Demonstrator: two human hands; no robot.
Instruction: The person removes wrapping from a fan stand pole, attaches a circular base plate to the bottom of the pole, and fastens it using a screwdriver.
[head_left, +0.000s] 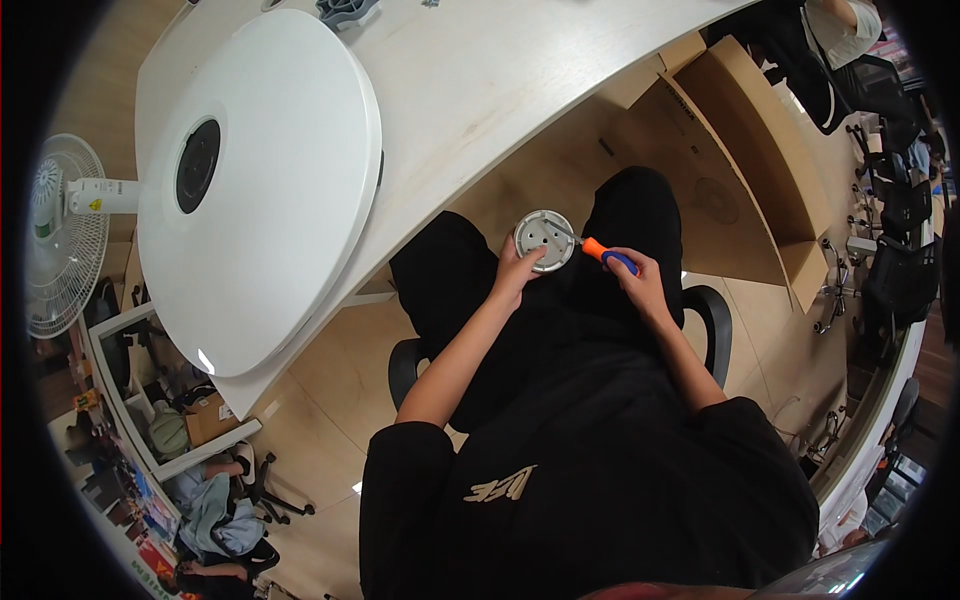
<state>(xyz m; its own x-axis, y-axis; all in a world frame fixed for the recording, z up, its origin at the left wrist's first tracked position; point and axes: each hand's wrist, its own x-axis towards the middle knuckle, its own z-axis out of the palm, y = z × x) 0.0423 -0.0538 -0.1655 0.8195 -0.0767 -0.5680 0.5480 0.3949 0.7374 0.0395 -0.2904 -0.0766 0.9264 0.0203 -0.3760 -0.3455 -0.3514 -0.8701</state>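
A round, light grey part (547, 232) with small holes in its face is held above my lap. My left hand (515, 270) grips its lower left edge, with the thumb on its face. My right hand (640, 281) is closed around the blue end of a screwdriver (597, 248) with an orange and blue handle. The screwdriver's shaft points left and its tip is over the upper part of the round part's face; whether it touches a screw is too small to tell.
A white table (440, 95) at the upper left bears a large white disc (290, 200) with a dark centre. A white fan (65, 200) stands at the left. An open cardboard box (735, 170) is on the floor beyond my knees. Other people sit at the lower left and upper right.
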